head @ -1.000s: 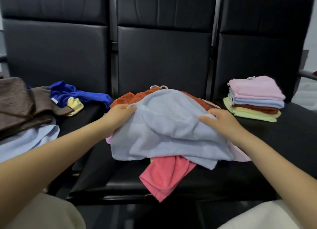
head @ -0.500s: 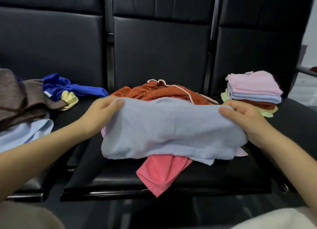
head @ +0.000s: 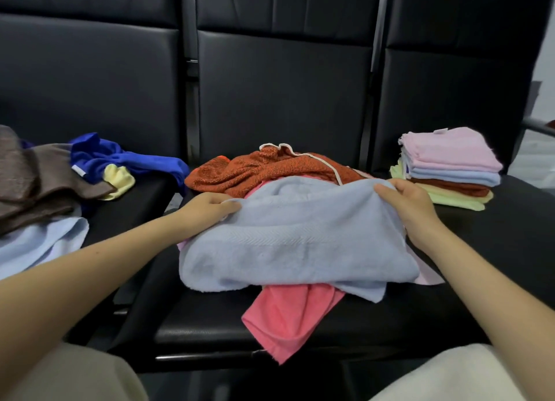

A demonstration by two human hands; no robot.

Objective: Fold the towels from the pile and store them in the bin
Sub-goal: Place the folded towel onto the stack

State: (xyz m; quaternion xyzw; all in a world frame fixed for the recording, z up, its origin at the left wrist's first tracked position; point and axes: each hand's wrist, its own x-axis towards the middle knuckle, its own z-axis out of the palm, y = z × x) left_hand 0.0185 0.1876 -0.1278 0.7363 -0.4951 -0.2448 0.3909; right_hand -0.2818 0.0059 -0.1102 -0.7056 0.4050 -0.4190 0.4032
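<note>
- The top towel (head: 297,244) of the pile was pale blue, with a faint woven herringbone band.
- Beneath it lay a coral-pink towel (head: 288,316) and a pale pink one (head: 428,276).
- The cloth (head: 264,168) behind was rust-orange, finely speckled, edged with white piping.
- The folded stack (head: 450,168) ran pink, light blue, rust-red, then pale yellow-green.
- On the left lay a brown towel (head: 36,184), a royal blue one (head: 120,159), a pale yellow one (head: 120,177) and a light blue one (head: 39,244).
- The seats (head: 282,94) were black.
</note>
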